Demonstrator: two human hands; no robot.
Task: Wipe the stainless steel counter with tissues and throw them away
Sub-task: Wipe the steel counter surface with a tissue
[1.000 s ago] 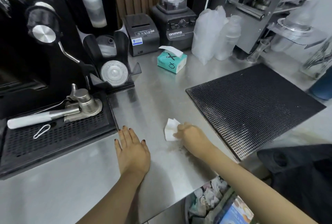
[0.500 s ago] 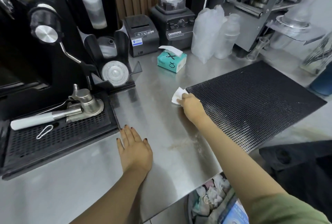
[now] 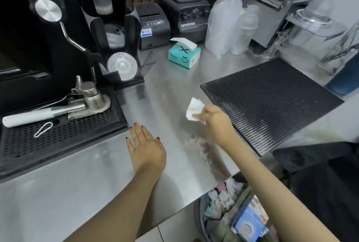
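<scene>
stainless steel counter [image 3: 155, 94] is running thru a drink-prep station, w/ a black drip tray [image 3: 58, 140] sitting on its left side & a black mesh mat [image 3: 268, 101] lying on its right.

left hand [image 3: 145, 148] is lying palm down on the steel, fingers straight & gripping nothing, fingertips just beside the drip tray's near corner.

right hand [image 3: 215, 121] is curling its fingers round a crumpled white tissue [image 3: 194, 108], clutching it over the bare strip of counter btwn tray & mat, near the mat's left edge. can't tell if the tissue is pressing on the steel or hanging just above it.

a brownish smudge [image 3: 200, 146] is showing on the counter just beside the right wrist, on the near side, well apart from the tissue.

a teal tissue box [image 3: 183, 56] is standing toward the back, one sheet poking out the top, in front of a receipt printer [image 3: 153, 26] & a blender [image 3: 185, 14]. stacks of clear plastic cups [image 3: 223, 28] are standing right of the blender.

on the drip tray a metal tamper [image 3: 91, 96] is resting upright next to a white-handled tool [image 3: 29, 117] lying on its side.

below the counter's near edge a trash bin [image 3: 200, 220] is sitting on the floor, holding crumpled tissues & a blue packet.
</scene>
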